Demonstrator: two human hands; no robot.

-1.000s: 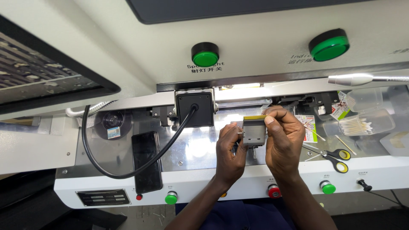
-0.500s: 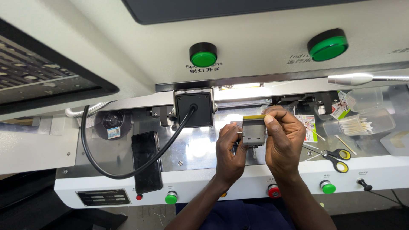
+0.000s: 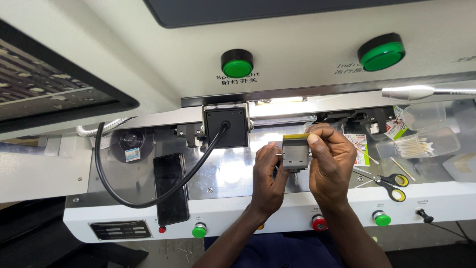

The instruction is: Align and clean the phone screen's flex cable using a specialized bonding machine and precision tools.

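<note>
On the left of the shiny metal surface (image 3: 228,173) a black phone (image 3: 170,187) lies flat, crossed by a thick black cable (image 3: 148,201). In the middle, the left hand (image 3: 268,178) grips the left side of a small grey block (image 3: 295,155) (with a yellow strip on top). The right hand (image 3: 331,166) pinches its upper right corner. Further right lie scissors (image 3: 389,181) and a clear box of cotton swabs (image 3: 421,145).
</note>
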